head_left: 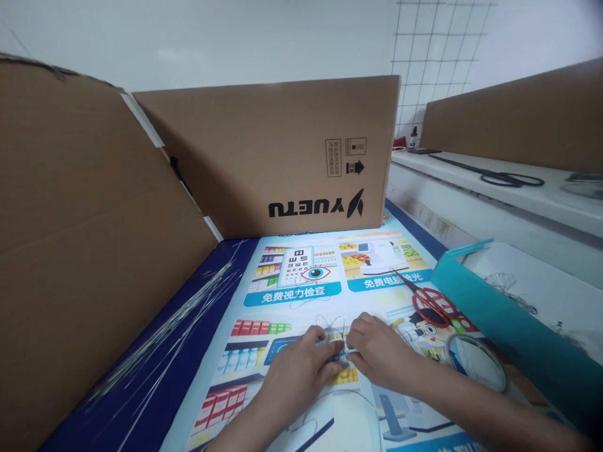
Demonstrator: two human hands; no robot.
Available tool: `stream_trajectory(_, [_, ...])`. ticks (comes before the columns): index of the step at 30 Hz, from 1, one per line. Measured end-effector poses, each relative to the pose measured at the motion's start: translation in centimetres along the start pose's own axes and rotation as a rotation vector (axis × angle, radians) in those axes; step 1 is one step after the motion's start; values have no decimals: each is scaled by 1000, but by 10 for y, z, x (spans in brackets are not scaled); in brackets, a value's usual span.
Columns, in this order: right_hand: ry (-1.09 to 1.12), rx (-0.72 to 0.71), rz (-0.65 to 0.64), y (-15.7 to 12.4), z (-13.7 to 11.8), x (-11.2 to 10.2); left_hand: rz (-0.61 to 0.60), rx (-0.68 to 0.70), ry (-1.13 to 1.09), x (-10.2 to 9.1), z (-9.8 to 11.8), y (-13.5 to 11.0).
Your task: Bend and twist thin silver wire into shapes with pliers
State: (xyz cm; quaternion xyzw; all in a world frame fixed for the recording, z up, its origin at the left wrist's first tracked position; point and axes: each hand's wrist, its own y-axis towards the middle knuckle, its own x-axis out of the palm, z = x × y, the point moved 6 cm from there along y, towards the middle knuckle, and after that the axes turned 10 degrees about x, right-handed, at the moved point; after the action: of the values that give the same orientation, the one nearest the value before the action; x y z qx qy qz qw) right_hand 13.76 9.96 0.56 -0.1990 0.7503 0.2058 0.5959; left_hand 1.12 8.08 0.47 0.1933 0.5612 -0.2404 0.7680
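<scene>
Both our hands meet on the printed poster (264, 295), near centre: left hand (301, 364) and right hand (382, 355) pinch a thin wire loop (330, 326), fingertips closed on it; red scissors (431, 302) lie right.

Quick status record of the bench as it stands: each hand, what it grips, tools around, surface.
Left hand: pinches the wire piece from the left
Right hand: pinches the same wire piece from the right
Wire piece: thin, looped, over the printed poster
Red-handled scissors: on the poster, right of the hands, untouched
Clear ring: flat beside the right wrist, perhaps tape
Loose wire strands: on the blue surface, left
Cardboard box: stands behind, print upside down
Black scissors: on the white ledge, far right
</scene>
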Motion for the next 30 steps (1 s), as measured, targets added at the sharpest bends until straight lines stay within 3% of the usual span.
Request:
stream_trajectory(8, [11,9,11,1,0,4,95,-115,-3,6,4,0])
stream_trajectory(15, [-56,-34,-18,0,-1,7,121,-127,-45,8,1,-1])
stream_trajectory(30, [25,-63,-33,4,1,3,324,-119,-246,14,-14,5])
